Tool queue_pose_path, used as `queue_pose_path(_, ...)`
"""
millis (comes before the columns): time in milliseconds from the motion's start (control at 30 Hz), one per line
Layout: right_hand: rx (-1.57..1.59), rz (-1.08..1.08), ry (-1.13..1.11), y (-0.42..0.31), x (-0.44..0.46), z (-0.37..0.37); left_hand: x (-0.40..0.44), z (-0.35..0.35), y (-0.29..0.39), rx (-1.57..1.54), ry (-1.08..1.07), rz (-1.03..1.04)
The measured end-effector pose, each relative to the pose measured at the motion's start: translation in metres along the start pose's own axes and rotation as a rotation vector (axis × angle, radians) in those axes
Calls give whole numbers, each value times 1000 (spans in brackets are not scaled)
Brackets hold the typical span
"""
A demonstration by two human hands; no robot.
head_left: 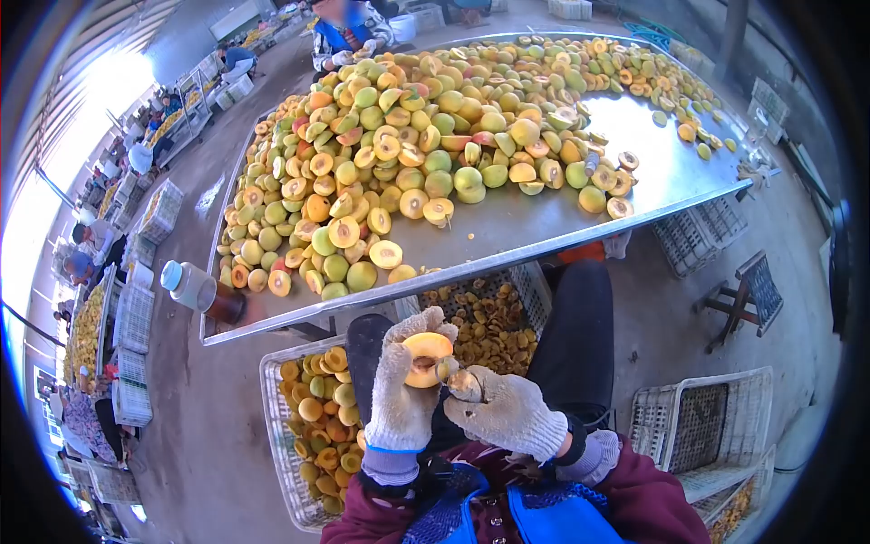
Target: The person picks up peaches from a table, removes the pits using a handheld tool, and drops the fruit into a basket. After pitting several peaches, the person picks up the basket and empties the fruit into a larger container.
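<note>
My left hand (pixel 403 385), in a pale worn glove, holds a halved peach (pixel 426 359) with its cut face and hollow centre showing. Close on its right, my right hand (pixel 507 408), gloved too, is closed around a small tool (pixel 465 385) whose end reaches the fruit's edge. Most of the tool is hidden by the fingers. Both hands are above my lap, between a white crate of halved fruit (pixel 326 408) on the left and a crate of darker pieces (pixel 485 322) beyond them.
A metal table (pixel 544 218) heaped with cut fruit (pixel 435 118) spans the front. A bottle (pixel 204 292) lies at its left corner. White crates (pixel 702 417) and a stool (pixel 748 299) are at right. A co-worker (pixel 349 36) sits across the table.
</note>
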State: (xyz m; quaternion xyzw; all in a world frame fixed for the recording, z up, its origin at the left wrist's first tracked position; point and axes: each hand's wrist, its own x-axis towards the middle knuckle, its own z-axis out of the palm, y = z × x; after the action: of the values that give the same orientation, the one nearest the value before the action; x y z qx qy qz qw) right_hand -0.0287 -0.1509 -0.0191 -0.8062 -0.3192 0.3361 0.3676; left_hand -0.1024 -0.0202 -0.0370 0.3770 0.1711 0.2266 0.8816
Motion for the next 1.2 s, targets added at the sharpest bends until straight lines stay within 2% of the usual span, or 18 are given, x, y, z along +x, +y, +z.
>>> queue_pose_path(400, 31, -95, 123, 23, -1, -9, 2, 39, -17, 84, 58, 71)
queue_pose_path(533, 125, -88, 66, 23, 2, -17, 5, 47, -23, 3, 29, 148)
queue_pose_path(567, 170, -73, 23, 22, 2, -20, 6, 47, -26, 3, 30, 142)
queue_pose_path(633, 216, -49, -26, 24, 4, -21, 9, 46, -34, 117, 27, 278)
queue_pose_path(700, 353, -86, -86, 30, 5, -19, 14, 40, -31, 87, -37, 276)
queue_pose_path(733, 352, -78, -84, 35, 8, -18, 16, 38, -26, 237, -105, 240)
queue_pose_path(800, 780, 54, -486, 45, 15, -18, 24, 42, -26, 526, -172, 249)
queue_pose_path(833, 781, 63, -489, 45, 14, -21, 28, 42, -26, 522, -166, 243)
queue_pose_path(900, 955, 249, -585, 42, 16, -33, 37, 40, -21, 689, -196, 43)
queue_pose_path(933, 960, 251, -581, 46, 19, -38, 42, 41, -20, 798, -201, 53)
queue_pose_path(967, 1088, 270, -706, 53, 21, -41, 46, 39, -19, 799, -202, 43)
queue_pose_path(1000, 1212, 289, -834, 60, 24, -41, 51, 36, -19, 677, -272, -55)
queue_pose_path(1033, 1217, 293, -837, 69, 27, -33, 54, 33, -19, 554, -338, -151)
queue_pose_path(1067, 1290, 192, -805, 81, 28, -19, 56, 31, -18, 470, -386, -166)
queue_pose_path(1100, 1361, 88, -768, 85, 28, -13, 59, 31, -21, 472, -386, -172)
queue_pose_path(1167, 1442, 103, -798, 87, 24, -16, 62, 32, -27, 506, -471, -14)
queue_pose_path(1200, 1521, 117, -828, 87, 23, -19, 64, 34, -28, 505, -472, -17)
